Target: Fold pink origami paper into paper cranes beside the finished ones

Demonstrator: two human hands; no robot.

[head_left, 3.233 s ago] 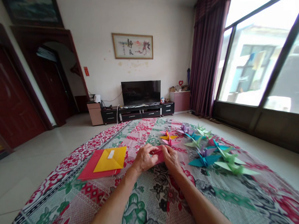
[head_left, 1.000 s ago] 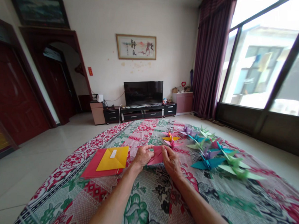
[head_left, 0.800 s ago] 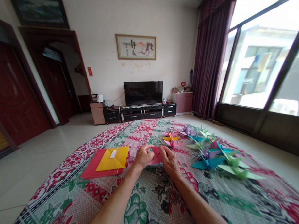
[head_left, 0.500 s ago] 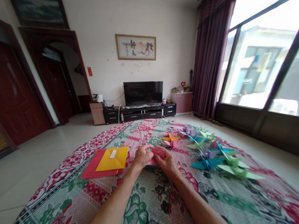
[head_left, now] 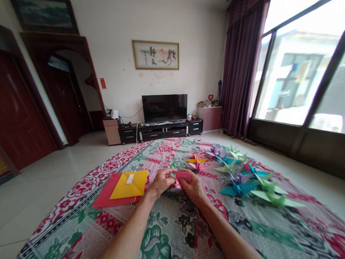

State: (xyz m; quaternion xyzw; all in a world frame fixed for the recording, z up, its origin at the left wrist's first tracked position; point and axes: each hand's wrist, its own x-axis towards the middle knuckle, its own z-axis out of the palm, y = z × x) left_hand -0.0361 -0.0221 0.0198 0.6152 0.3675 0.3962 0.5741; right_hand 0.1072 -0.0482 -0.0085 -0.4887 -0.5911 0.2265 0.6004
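Note:
A small piece of pink folded origami paper (head_left: 183,177) is held up over the table in front of me. My right hand (head_left: 193,187) pinches its right side, thumb on the near face and the other fingers behind. At the paper's left edge is my left hand (head_left: 163,182), fingers curled and thumb close to the index finger; the exact contact is partly hidden. Beyond the hands stand a pink paper crane (head_left: 198,166) and a yellow and orange paper crane (head_left: 195,159). To the left lies a yellow paper sheet (head_left: 129,185) on red paper (head_left: 102,192).
Several paper cranes in blue, green and purple, among them a blue crane (head_left: 239,188), spread over the table's right side. A patterned cloth (head_left: 153,239) covers the round table. Farther off are a television (head_left: 165,108) on a low cabinet and a purple curtain (head_left: 239,66).
The pink paper has turned so that more of its flat face shows. My left thumb has drawn back slightly left from it, while my right hand keeps its grip.

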